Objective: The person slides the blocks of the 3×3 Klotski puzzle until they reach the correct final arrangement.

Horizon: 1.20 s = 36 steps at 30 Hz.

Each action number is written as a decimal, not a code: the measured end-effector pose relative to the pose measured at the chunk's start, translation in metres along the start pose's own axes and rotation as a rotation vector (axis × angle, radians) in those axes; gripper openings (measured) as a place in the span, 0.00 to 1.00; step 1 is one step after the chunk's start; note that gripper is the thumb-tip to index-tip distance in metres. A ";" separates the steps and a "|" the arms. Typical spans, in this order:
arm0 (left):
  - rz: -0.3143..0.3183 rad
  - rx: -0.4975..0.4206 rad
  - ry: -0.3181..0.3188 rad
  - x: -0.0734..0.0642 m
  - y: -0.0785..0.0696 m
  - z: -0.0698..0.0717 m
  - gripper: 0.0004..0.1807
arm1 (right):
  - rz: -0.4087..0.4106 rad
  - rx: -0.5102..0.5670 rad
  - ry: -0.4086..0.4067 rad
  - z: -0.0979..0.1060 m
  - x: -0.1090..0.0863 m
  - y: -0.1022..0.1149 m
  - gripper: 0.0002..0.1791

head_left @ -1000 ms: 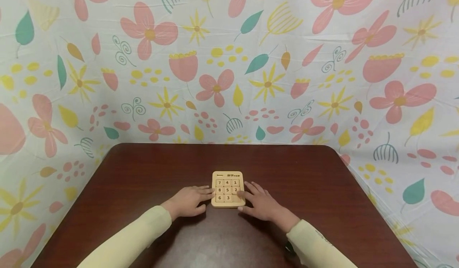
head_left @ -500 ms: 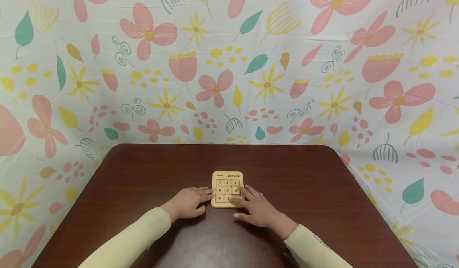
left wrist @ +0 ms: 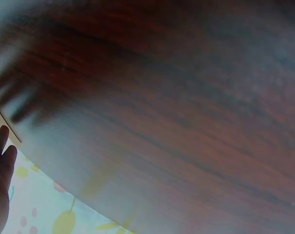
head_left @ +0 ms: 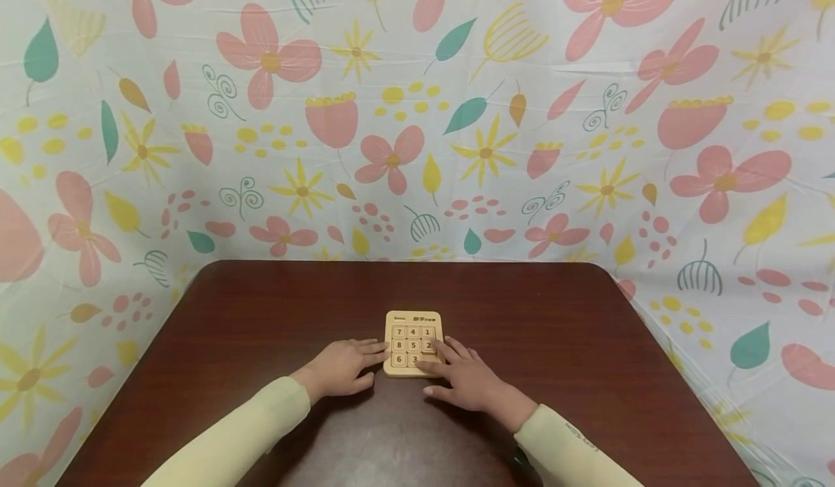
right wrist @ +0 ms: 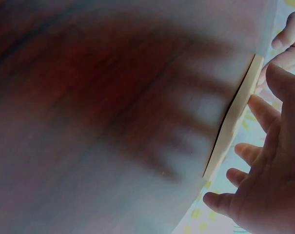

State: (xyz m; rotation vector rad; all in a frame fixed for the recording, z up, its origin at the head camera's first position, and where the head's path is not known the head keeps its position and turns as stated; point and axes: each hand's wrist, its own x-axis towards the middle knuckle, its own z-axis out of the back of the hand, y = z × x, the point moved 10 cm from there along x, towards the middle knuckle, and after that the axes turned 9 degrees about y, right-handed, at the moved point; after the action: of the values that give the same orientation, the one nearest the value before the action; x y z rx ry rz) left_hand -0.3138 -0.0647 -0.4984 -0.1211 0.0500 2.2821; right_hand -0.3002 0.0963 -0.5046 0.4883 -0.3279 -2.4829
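A light wooden number-puzzle board [head_left: 409, 316] lies flat on the table in the head view. Its tiles read 7 4 1 in the top row, 8 5 2 in the middle, and 6 3 at the bottom left. My left hand [head_left: 343, 368] rests beside the board, straight fingertips against its left edge. From the right, my right hand [head_left: 471, 381] reaches over the board with extended fingers. One fingertip lies at the right side of the 3 tile [head_left: 414, 359], another by the 2 tile [head_left: 428, 345]. That hand hides most of the bottom-right corner.
The dark reddish-brown table [head_left: 293, 298] has rounded far corners. Behind it and along both sides hangs a white cloth [head_left: 417, 182] printed with flowers and leaves.
My right hand has shifted slightly left, its fingertip moving from beside the 2 tile down to the 3 tile's right side. My left hand and the board have stayed put.
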 end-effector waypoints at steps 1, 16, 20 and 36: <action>0.001 0.006 -0.003 0.000 0.000 0.000 0.28 | 0.003 0.000 -0.002 0.000 -0.001 0.000 0.30; -0.001 0.020 -0.028 -0.002 0.001 0.001 0.26 | -0.053 0.003 0.004 0.002 -0.013 -0.019 0.29; 0.004 0.019 -0.019 -0.002 0.001 0.000 0.27 | -0.049 -0.003 0.003 0.004 -0.015 -0.019 0.29; 0.016 -0.009 0.014 -0.001 0.001 -0.002 0.27 | -0.065 0.017 0.005 0.008 -0.017 -0.019 0.28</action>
State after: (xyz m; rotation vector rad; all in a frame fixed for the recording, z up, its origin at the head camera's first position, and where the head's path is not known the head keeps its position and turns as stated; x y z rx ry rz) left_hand -0.3134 -0.0660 -0.5004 -0.1414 0.0482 2.2983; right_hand -0.3000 0.1219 -0.4995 0.5194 -0.3372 -2.5433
